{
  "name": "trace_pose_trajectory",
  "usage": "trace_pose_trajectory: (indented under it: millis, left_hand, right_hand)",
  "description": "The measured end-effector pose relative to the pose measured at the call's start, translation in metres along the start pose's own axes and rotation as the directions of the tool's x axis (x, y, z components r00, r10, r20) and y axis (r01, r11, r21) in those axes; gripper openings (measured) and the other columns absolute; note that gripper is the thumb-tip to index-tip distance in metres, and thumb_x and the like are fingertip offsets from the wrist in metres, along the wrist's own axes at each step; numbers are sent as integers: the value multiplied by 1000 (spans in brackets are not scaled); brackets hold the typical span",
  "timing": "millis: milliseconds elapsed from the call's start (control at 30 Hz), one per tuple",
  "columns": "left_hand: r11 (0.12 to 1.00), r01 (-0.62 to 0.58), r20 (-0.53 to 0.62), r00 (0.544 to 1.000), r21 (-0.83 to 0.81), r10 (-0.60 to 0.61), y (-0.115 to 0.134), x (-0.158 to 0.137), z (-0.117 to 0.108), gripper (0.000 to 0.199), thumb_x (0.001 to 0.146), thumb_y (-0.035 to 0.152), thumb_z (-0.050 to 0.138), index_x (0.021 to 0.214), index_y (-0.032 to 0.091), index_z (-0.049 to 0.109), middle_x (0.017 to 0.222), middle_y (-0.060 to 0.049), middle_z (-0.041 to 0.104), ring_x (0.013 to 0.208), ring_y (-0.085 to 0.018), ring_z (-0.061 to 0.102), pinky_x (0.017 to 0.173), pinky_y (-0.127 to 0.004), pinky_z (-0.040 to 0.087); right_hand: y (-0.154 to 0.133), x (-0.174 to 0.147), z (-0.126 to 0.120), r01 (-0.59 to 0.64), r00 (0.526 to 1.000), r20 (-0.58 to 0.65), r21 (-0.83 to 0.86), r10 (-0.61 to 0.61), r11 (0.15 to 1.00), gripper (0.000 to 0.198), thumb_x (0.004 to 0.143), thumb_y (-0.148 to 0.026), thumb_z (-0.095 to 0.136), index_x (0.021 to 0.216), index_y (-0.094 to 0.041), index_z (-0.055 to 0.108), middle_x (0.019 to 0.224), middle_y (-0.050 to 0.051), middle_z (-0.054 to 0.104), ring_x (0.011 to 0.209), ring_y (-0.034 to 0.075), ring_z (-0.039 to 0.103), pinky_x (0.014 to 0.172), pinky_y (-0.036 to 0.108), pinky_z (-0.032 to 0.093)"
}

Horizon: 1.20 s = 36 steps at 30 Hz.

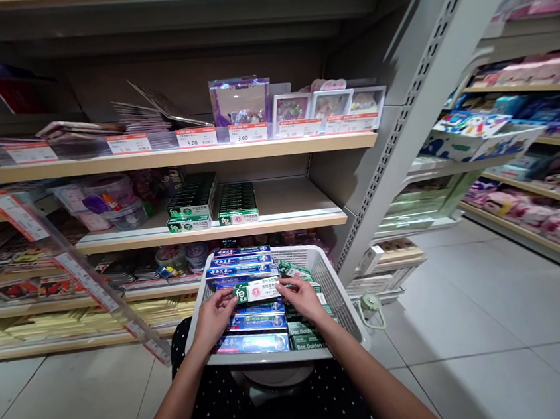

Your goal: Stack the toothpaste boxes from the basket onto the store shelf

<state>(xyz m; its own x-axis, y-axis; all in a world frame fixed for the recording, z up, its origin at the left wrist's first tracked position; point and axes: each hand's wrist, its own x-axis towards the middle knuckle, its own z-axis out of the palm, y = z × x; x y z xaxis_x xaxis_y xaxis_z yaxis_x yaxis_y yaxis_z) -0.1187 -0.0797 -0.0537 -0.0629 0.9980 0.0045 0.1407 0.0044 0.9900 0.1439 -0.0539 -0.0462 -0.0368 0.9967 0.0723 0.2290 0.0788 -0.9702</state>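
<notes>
Between both hands I hold a green and white toothpaste box marked "fe 6.8", level above a grey plastic basket on my lap. My left hand is closed on the box's left end, and my right hand pinches its right end. Beneath it, blue toothpaste boxes fill the basket's left side in a column. Dark green boxes reading "Doc.Golden" lie along the right side, some partly hidden by my right hand.
Ahead, a shelf carries two groups of green boxes, with clear plastic tubs to their left. Priced packets and gift boxes stand one shelf higher. A slotted grey upright rises at right; a green bottle stands on the floor.
</notes>
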Motion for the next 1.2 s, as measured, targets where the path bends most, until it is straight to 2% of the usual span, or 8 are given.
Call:
trace_pose_trajectory:
  millis: [167, 367, 467, 733, 967, 1200]
  left_hand:
    - [1000, 8, 4, 1000, 10, -8, 2, -1, 0, 57, 71, 54, 72, 113, 15, 66, 101, -11, 73, 94, -25, 70, 75, -34, 58]
    - [996, -6, -10, 1000, 93, 7, 8, -3, -1, 56, 72, 56, 69, 110, 15, 68, 88, -8, 74, 81, -22, 70, 70, -31, 56]
    - [995, -37, 8, 999, 94, 37, 9, -3, -1, 53, 74, 55, 68, 109, 16, 66, 93, -9, 74, 83, -22, 70, 72, -32, 56]
    - [998, -45, 6, 999, 34, 45, 10, -4, 0, 49, 71, 53, 71, 103, 16, 66, 95, -10, 72, 88, -23, 69, 79, -35, 56]
    - [997, 6, 1, 1000, -71, -6, 11, -4, 4, 49, 67, 52, 75, 97, 15, 63, 90, -9, 71, 87, -23, 69, 75, -35, 57]
    - [990, -140, -67, 988, -8, 139, 34, 6, 2, 40, 73, 47, 70, 99, 17, 63, 95, -9, 70, 88, -22, 69, 82, -35, 56]
  right_hand:
    - [0, 1, 1, -17, 1000, -1, 39, 17, 999, 46, 74, -53, 70, 99, -16, 75, 102, 13, 72, 84, 25, 69, 75, 38, 57]
    - [-7, -1, 3, -123, 992, 31, 193, 120, 973, 52, 65, -54, 77, 98, -14, 74, 99, 12, 73, 84, 25, 69, 77, 37, 55]
    - [-12, -3, 2, -173, 985, 43, 243, 168, 954, 52, 60, -52, 80, 96, -15, 74, 96, 11, 74, 84, 24, 69, 80, 37, 54]
    - [-17, -2, 2, -226, 974, 30, 249, 225, 942, 53, 51, -53, 84, 87, -16, 74, 83, 8, 74, 81, 24, 69, 76, 36, 55]
    - [-19, -4, 0, -142, 990, 11, 198, 143, 970, 51, 56, -56, 82, 88, -17, 74, 86, 9, 73, 83, 25, 69, 75, 36, 55]
    - [-43, 11, -5, 1, 1000, 12, 158, -3, 987, 46, 66, -48, 78, 98, -16, 71, 94, 11, 73, 86, 24, 67, 82, 38, 54]
